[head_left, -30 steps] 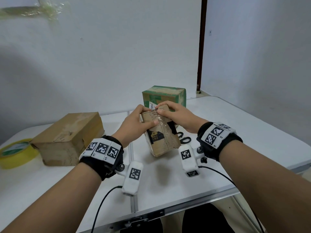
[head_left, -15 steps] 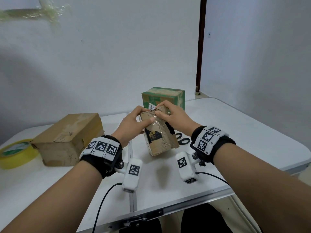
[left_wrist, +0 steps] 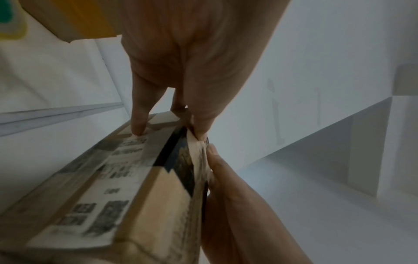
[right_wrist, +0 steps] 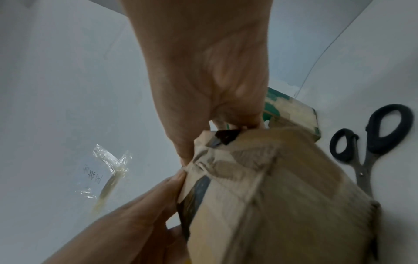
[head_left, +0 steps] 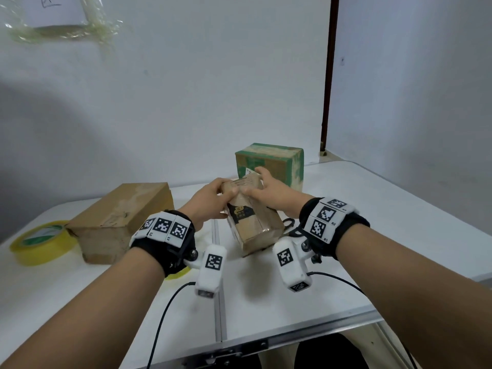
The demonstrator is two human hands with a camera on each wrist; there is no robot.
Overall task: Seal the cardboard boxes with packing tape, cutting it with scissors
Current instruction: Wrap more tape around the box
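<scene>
Gripping a small printed brown cardboard box point(head_left: 253, 217) at its upper end, a person's left hand point(head_left: 210, 201) and right hand point(head_left: 271, 193) meet over the middle of a white folding table point(head_left: 372, 209); the left thumb lies across the near face while its fingers point(left_wrist: 138, 114) curl over the top edge, and the right fingers point(right_wrist: 237, 114) wrap the far upper corner with the thumb pressing down beside the left one, so both hands are closed on the box and neither holds a tool. The box stands tilted on its lower edge directly under the fingertips, its long axis running from the hands down and toward the person. A pair of black-handled scissors point(right_wrist: 371, 142) lies flat on the table just right of the box, below and beside the right fingers, blades pointing toward the person; the right hand is plainly the nearer one to them. The yellow roll of packing tape point(head_left: 40, 243) sits well away to the left, beyond a larger plain brown carton point(head_left: 119, 217) that lies between it and the left fingers. A green-taped cardboard box point(head_left: 271, 162) stands just behind the fingertips. Judging by the glossy creased film at the box top, the hands look to be pressing a tape end down over the edge, with the remaining cartons likely next in line
</scene>
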